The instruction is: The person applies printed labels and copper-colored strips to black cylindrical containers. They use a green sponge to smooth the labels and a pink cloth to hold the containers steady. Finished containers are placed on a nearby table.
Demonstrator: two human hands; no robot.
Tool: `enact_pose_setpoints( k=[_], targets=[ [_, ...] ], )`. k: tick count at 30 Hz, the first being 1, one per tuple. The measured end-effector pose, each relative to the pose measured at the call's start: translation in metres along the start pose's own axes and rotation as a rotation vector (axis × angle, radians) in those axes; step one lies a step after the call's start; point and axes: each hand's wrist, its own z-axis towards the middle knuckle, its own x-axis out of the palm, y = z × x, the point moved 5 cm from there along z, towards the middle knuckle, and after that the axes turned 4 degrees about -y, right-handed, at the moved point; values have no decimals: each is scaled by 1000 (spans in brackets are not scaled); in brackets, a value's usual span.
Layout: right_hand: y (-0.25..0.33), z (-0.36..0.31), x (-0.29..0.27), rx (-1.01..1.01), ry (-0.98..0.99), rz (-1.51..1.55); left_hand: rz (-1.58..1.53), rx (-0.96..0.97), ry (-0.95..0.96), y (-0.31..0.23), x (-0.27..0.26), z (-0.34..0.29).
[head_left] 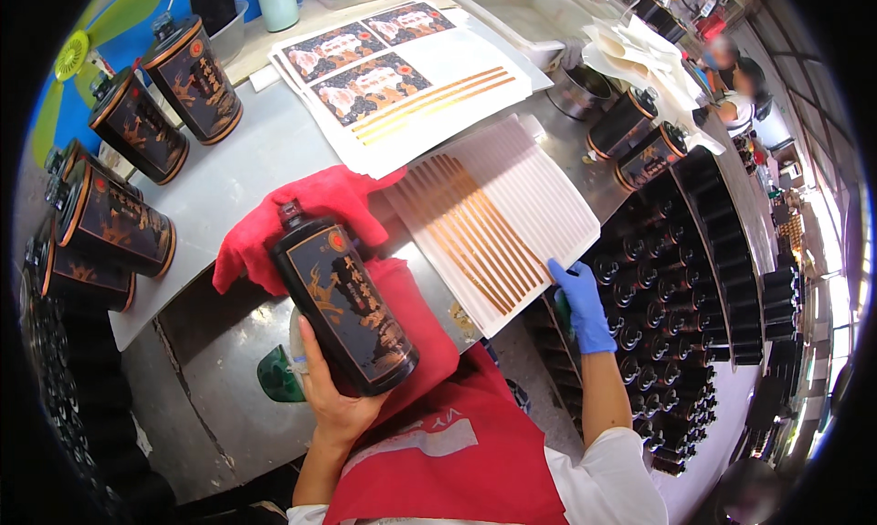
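Note:
My bare left hand (336, 399) is wrapped round the lower end of a black bottle (352, 301) with gold and orange decoration, tilted with its neck away from me. The neck end lies against a red cloth (274, 216). My right hand (582, 306), in a blue glove, is at the near right corner of a white sheet (562, 191) bearing thin gold-brown strips (475, 242). A dark green flat piece (562, 313) shows under its curled fingers, which partly hide it. Another shiny green piece (280, 375) lies beside my left hand.
Printed label sheets (365, 68) are stacked at the back of the metal table (228, 406). Several decorated bottles (194, 79) stand along the left; two more (650, 157) are at the right. Beyond the right edge are racks of black bottles (658, 342). A green fan (71, 55) stands far left.

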Motion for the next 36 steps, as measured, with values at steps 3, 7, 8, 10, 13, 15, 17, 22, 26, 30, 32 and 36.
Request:
enact_pose_setpoints(
  k=[3,7,8,10,13,15,17,22,26,30,32,36],
  targets=[
    [-4,-1,7,-120,-62,59,-50,-2,-12,3,0,0],
    [3,-8,1,-79,38,83,3,20,-31,2,0,0],
    [6,-12,1,-89,51,106,-46,0,-32,8,0,-4],
    [10,-17,-2,-76,78,109,-61,-9,-26,9,0,-4],
    [16,-23,-12,-35,101,40,-1,4,-12,4,-2,0],
    [23,-30,-17,-46,87,-21,-16,-9,-9,5,-2,-1],
    [23,-34,-28,-63,97,-51,-8,3,-14,4,-3,-1],
    [-26,-30,-90,17,39,-68,0,9,-20,4,-2,-1],
    [-54,-24,-118,156,109,-228,3,38,-26,7,-2,-1],
    [-77,10,-160,211,-89,-158,0,88,-40,-2,1,4],
    [-91,30,-175,184,-111,-235,-2,58,-25,4,2,0],
    [-34,15,-116,124,-149,-135,-55,-4,-21,8,0,-4]
  ],
)
